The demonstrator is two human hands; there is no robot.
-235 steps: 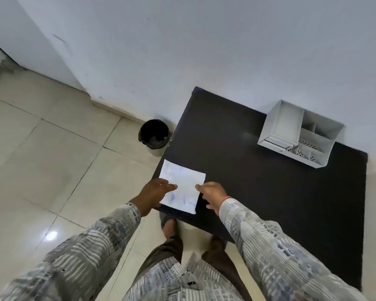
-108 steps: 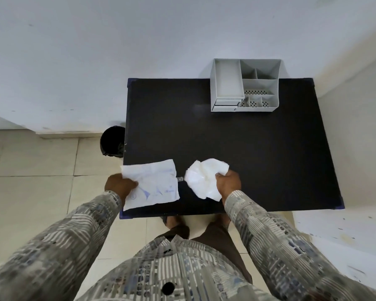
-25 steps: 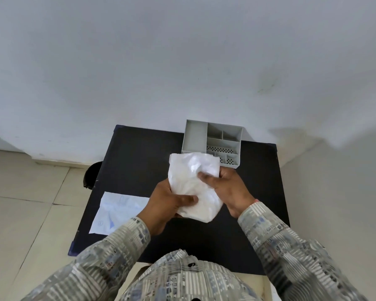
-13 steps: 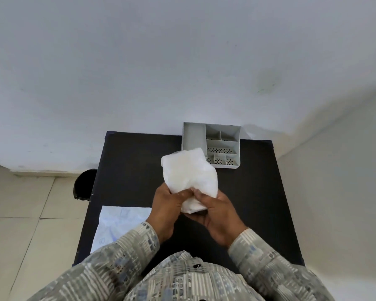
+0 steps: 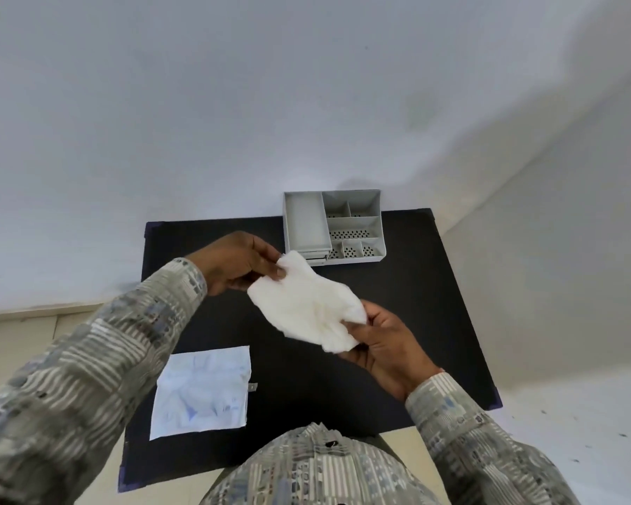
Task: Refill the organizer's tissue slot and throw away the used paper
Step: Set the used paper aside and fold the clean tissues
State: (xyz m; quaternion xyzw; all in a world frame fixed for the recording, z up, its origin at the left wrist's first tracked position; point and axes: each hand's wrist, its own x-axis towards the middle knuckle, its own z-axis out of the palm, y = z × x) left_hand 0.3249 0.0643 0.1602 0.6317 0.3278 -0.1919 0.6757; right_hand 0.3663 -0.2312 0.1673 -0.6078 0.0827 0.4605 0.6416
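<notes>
Both hands hold a soft white tissue wad [image 5: 306, 308] above the black table [image 5: 416, 322]. My left hand [image 5: 234, 264] pinches its far left corner and my right hand [image 5: 383, 344] grips its near right end. A grey organizer [image 5: 334, 227] stands at the table's back edge by the wall; its long left slot is empty. The wad's far corner hangs just in front of that slot. A flattened sheet of used paper [image 5: 203, 391] with faint blue marks lies on the table's near left part.
White walls close in behind the table and on the right. Tiled floor shows at the far left. The bin is out of sight behind my left sleeve. A small grey bit [image 5: 253, 387] lies beside the used paper.
My hands have spread apart, stretching the tissue wad out diagonally; the left hand rose toward the organizer and the right one dropped back. The view has tilted and the bin is now hidden.
</notes>
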